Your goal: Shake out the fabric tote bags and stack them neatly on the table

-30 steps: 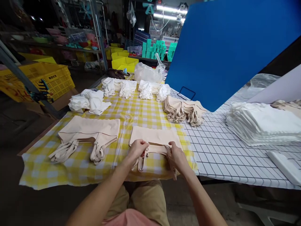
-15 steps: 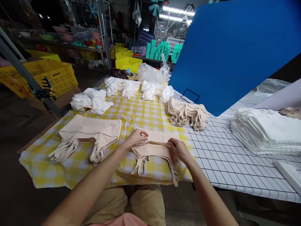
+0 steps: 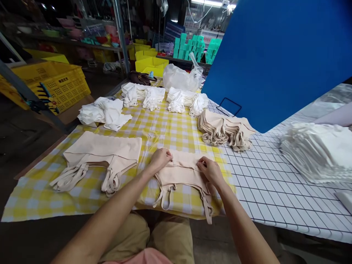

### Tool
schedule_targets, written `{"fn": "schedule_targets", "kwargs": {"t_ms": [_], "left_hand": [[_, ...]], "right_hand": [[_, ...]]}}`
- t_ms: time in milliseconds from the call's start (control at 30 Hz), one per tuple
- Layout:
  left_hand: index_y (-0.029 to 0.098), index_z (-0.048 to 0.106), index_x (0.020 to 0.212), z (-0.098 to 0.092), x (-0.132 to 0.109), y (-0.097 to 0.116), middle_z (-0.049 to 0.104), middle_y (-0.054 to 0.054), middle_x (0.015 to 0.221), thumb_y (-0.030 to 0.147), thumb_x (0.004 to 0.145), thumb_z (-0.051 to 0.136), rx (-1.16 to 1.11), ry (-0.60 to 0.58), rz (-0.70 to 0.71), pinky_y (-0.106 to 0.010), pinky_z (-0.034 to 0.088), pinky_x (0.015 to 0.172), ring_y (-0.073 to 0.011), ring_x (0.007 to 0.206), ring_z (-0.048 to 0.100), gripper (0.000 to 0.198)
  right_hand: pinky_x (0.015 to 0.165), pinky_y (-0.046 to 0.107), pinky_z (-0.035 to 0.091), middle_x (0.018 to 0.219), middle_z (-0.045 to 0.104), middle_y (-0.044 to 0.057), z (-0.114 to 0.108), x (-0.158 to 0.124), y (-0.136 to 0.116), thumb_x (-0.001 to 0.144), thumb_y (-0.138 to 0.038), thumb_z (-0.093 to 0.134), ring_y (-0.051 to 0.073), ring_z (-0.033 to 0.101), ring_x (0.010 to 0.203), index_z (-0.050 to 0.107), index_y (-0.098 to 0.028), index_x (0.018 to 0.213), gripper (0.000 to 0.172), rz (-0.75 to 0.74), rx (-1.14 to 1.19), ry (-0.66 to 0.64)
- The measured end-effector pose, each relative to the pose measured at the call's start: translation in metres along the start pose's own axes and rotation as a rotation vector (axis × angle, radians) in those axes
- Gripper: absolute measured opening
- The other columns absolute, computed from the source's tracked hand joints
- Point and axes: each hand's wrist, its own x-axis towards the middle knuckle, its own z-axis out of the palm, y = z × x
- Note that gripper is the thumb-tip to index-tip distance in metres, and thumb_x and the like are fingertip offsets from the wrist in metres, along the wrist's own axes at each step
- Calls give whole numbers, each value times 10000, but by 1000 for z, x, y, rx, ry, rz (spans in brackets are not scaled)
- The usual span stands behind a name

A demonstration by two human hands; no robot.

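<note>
A beige strappy bra top (image 3: 183,176) lies flat in front of me, its straps toward the table's front edge. My left hand (image 3: 161,159) pinches the fabric near its upper left, and my right hand (image 3: 210,169) pinches it near the upper right. Between the two hands the cloth is slightly wrinkled. To the left rests a stack of beige bra tops (image 3: 103,150) with looped straps hanging toward me. Another beige stack (image 3: 224,128), thick and layered, sits beyond my right hand.
White garment stacks (image 3: 143,94) and a white pile (image 3: 106,113) lie farther back on the yellow checked cloth (image 3: 154,126). A large blue board (image 3: 275,62) leans over the right side. White folded garments (image 3: 319,150) sit at far right; a yellow crate (image 3: 63,86) stands left.
The upper part of the bra top between my hands now lies flatter; the open fold seen before has closed. Both hands keep their pinch. My view has shifted slightly.
</note>
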Motion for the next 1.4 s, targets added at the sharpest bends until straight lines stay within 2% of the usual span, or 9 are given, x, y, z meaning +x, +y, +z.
{"fn": "schedule_targets", "kwargs": {"t_ms": [167, 267, 400, 500, 633, 733, 833, 1100, 1400], "left_hand": [[141, 635, 796, -9, -7, -8, 544, 35, 478, 196, 715, 557, -313, -129, -77, -187, 350, 413, -82, 367, 472, 126], [132, 612, 835, -17, -17, -12, 485, 57, 390, 214, 738, 557, -470, -176, -93, -158, 313, 383, -65, 334, 430, 139], [126, 594, 823, -24, -27, -6, 467, 65, 368, 193, 759, 551, -536, -162, -179, -151, 276, 365, -50, 303, 395, 103], [128, 577, 790, -24, -29, -2, 470, 69, 401, 165, 756, 561, -602, -133, -212, -152, 287, 378, -51, 328, 439, 53], [128, 563, 809, -26, -37, -4, 503, 56, 459, 148, 759, 538, -717, -146, -157, -157, 323, 423, -56, 400, 485, 59], [131, 569, 857, -31, -56, -9, 524, 49, 512, 168, 744, 549, -802, -177, -136, -165, 364, 496, -64, 492, 525, 121], [132, 567, 905, -36, -85, -13, 544, 45, 554, 202, 710, 582, -892, -183, -141, -182, 395, 594, -77, 582, 549, 208], [151, 524, 959, -20, -141, -12, 615, 0, 686, 292, 650, 631, -1160, -145, -305, -244, 427, 747, -133, 746, 593, 356], [157, 521, 982, -2, -160, -11, 642, -21, 755, 328, 652, 608, -1105, -142, -346, -262, 416, 791, -147, 785, 593, 382]], "right_hand": [[517, 243, 298, 516, 494, -22, -8, -8, 6, 695, -384, 494, 144, 450, 532, 571, -209, 719, 193, 37, 154, 76], [500, 246, 287, 491, 446, -34, -11, -14, 11, 654, -398, 507, 137, 423, 512, 581, -199, 713, 220, 67, 223, 102], [508, 246, 304, 538, 500, -17, -11, -17, 14, 619, -366, 514, 143, 446, 545, 585, -191, 697, 205, 113, 294, 59], [505, 247, 310, 544, 504, -16, -14, -19, 13, 621, -356, 522, 138, 441, 539, 586, -182, 711, 206, 145, 319, 64], [472, 235, 278, 507, 412, -48, -29, -35, 10, 650, -394, 557, 111, 383, 493, 580, -176, 746, 239, 146, 393, 40], [460, 229, 280, 510, 350, -69, -41, -60, 9, 674, -448, 592, 104, 359, 485, 575, -181, 834, 312, 141, 505, -22], [502, 238, 345, 539, 368, -63, -46, -87, 11, 691, -494, 605, 115, 404, 524, 564, -193, 901, 370, 135, 610, -61], [626, 298, 455, 639, 477, -24, -35, -126, 13, 681, -551, 608, 156, 556, 588, 544, -203, 930, 433, 205, 747, -32], [650, 317, 466, 596, 523, -24, -29, -129, 14, 715, -520, 574, 157, 571, 551, 520, -190, 952, 410, 229, 731, 66]]}}
